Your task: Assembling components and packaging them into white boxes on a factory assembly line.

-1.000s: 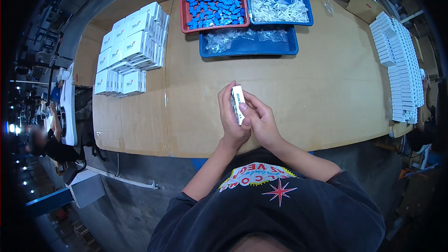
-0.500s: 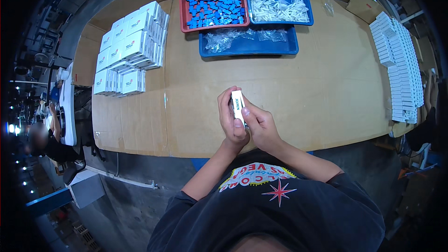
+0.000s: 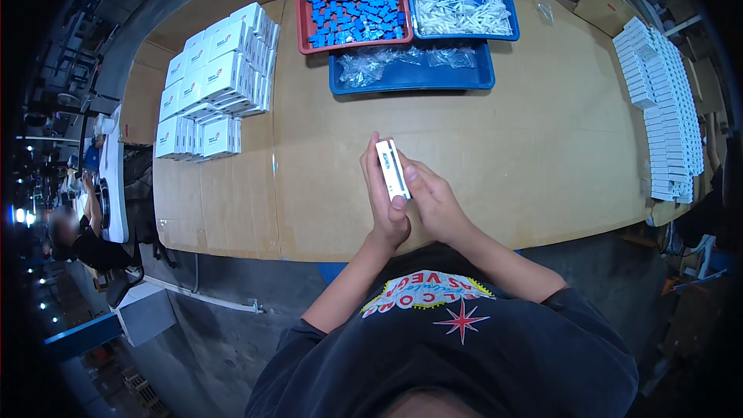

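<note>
worktop [image 3: 480,178]: wide, covered w/ brown cardboard sheets, seams visible, edges bent by the lens. grey concrete floor [image 3: 209,325] below its near edge. dim workshop round about; another person [image 3: 77,236] seated far left, well apart from the worktop, beside a white bench.

back of worktop, centre: red tray [image 3: 303,8] full of small blue parts [image 3: 356,4]. just right of it, touching, a blue tray [image 3: 507,8] w/ white thin parts [image 3: 457,11]. in front of both, a second blue tray [image 3: 410,81] holding clear plastic bags [image 3: 371,62].

back left: stacks of white cartons [image 3: 217,70], each w/ a small red-and-blue mark on its face, packed in rows; a lower group nearer the left edge. far right edge: long row of flat white boxes [image 3: 665,108] stood on end, running front to back. a brown carton [image 3: 600,4] at back right corner.

hands, centre front, above the worktop near its near edge: small white box [image 3: 392,170], narrow, long, w/ a blue mark on its top end, held upright-ish, tilted slightly. left hand [image 3: 383,193] fingers closed round its left side, thumb on the lower face. right hand [image 3: 433,201] fingers wrapped against its right side & behind. both grip it; box is clear of the worktop.

person wears a dark tee w/ a colourful print & red star on the chest.
</note>
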